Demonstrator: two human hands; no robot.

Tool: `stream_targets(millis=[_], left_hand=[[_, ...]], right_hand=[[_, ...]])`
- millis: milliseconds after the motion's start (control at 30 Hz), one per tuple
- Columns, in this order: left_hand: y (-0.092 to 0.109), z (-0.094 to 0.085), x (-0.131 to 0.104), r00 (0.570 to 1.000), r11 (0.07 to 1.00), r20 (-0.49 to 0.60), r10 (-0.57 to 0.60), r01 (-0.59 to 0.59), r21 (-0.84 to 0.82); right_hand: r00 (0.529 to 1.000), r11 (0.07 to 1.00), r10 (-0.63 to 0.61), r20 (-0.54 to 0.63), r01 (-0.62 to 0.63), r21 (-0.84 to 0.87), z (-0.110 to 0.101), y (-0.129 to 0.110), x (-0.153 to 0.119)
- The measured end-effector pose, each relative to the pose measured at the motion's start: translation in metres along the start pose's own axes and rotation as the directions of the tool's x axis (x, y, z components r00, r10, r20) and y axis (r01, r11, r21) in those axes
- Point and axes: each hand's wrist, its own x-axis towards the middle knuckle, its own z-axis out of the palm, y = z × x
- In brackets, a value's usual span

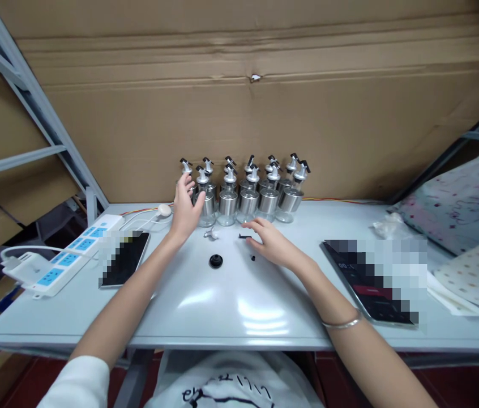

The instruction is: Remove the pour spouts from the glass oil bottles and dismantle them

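Observation:
Several glass bottles (248, 198) with steel sleeves and silver-and-black pourer tops stand in two rows. My left hand (186, 207) is raised at the left end of these rows, fingers apart, partly covering a bottle there; whether it touches one is unclear. My right hand (271, 241) hovers low over the table, thumb and fingers apart around a small black lever (245, 236). In front of the bottles lies a silver pourer piece (212, 233). Nearer to me are a round black cap (216, 260) and a tiny black plug (253, 258).
On the left are a white power strip (67, 258) with blue sockets, a phone (127, 259) and a round white item (163, 211) with cables. A larger phone (367, 277), crumpled plastic (388, 226) and patterned cloth bags (477, 266) lie right. Cardboard (239, 119) rises behind.

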Motion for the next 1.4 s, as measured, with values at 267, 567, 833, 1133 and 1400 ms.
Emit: stream_targets(millis=[267, 567, 833, 1133, 1400], left_hand=[[-0.020, 0.016, 0.040, 0.991, 0.993, 0.056, -0.117, 0.118, -0.006], [-0.009, 0.014, 0.038, 0.999, 0.998, -0.053, -0.007, 0.011, 0.065], [0.056, -0.004, 0.034, 0.952, 0.953, -0.221, 0.212, -0.251, -0.168], [0.112, 0.039, -0.039, 0.980, 0.834, -0.086, 0.178, -0.197, -0.516], [0.138, 0.024, -0.036, 0.991, 0.810, 0.048, -0.126, 0.131, -0.571]], right_hand=[[0.988, 0.991, -0.110, -0.105, 0.117, 0.061, -0.003, -0.009, -0.001], [0.978, 0.983, -0.147, -0.147, 0.161, 0.084, -0.006, -0.014, -0.001], [0.866, 0.980, -0.126, -0.484, 0.184, 0.075, -0.011, -0.023, 0.000], [0.881, 0.917, 0.020, -0.473, 0.173, 0.360, 0.011, -0.046, -0.007], [0.863, 0.961, 0.062, -0.502, 0.084, 0.262, 0.009, -0.055, -0.010]])
